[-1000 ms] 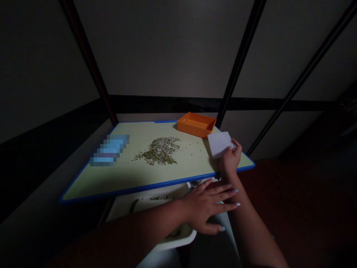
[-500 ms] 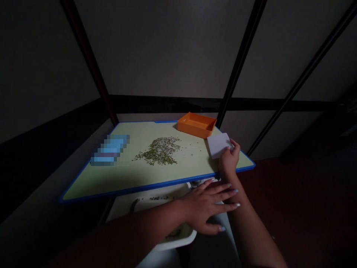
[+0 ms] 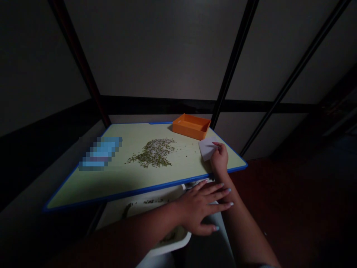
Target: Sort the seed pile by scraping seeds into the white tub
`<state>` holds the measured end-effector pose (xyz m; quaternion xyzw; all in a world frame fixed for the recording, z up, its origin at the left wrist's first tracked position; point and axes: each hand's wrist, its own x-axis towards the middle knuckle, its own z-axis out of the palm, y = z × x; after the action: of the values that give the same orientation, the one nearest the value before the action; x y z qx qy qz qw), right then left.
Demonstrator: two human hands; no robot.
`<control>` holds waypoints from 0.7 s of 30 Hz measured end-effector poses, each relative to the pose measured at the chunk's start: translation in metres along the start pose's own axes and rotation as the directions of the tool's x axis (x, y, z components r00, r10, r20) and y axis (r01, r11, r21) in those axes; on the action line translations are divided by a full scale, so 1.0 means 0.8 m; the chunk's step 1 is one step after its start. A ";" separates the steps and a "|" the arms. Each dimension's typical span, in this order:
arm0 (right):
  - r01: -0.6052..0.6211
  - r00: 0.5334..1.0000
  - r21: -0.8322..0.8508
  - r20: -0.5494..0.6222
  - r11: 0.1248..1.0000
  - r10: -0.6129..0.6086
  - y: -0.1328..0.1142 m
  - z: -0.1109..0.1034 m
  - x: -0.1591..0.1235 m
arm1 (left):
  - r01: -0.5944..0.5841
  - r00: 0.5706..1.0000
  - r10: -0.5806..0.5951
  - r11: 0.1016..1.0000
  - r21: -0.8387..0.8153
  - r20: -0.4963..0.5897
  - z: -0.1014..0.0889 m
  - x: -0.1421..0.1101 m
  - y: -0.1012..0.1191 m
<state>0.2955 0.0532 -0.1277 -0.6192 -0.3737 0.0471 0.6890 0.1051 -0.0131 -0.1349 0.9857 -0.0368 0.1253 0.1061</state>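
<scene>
My right hand point(image 3: 219, 159) is closed on a white square card point(image 3: 206, 148) at the right side of the table; its thickness is hard to tell. My left hand point(image 3: 203, 208), fingers spread, hovers before the table's front edge and overlaps my right forearm in view; whether it touches the arm I cannot tell. A loose heap of small green and pale beans or seeds point(image 3: 154, 152) lies in the middle of the pale yellow tabletop point(image 3: 122, 182), with a few strays between it and the card. Just beyond the card stands an orange open box point(image 3: 189, 128).
A blurred-out light blue item point(image 3: 102, 152) lies at the table's left. Below the front edge is a white tub point(image 3: 182, 242) with dark bits in it, partly hidden by my left arm. Dark panelled wall point(image 3: 156, 48) rises behind the table.
The whole scene has shifted slightly left in view. The right hand's index finger now stretches along the card, which is tilted a little differently. My left hand keeps its spread pose.
</scene>
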 end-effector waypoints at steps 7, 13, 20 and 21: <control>0.027 0.993 -0.107 0.119 0.994 -0.015 -0.011 0.008 0.003 | 0.021 1.000 -0.021 0.997 -0.071 0.003 -0.004 0.001 0.000; 0.049 0.969 -0.122 0.246 0.991 -0.017 -0.014 0.012 0.005 | 0.008 1.000 -0.009 0.993 -0.119 -0.008 -0.002 0.001 0.001; 0.175 0.918 -0.227 0.389 0.958 -0.076 -0.030 0.020 0.011 | 0.033 0.999 -0.029 0.987 -0.155 0.028 -0.004 0.002 0.004; 0.209 0.906 -0.259 0.414 0.943 -0.087 -0.033 0.022 0.013 | 0.033 0.999 -0.029 0.987 -0.160 0.027 -0.005 0.002 0.004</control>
<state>0.2826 0.0669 -0.1003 -0.6628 -0.5545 0.0620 0.4993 0.1052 -0.0156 -0.1302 0.9759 -0.0329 0.1083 0.1868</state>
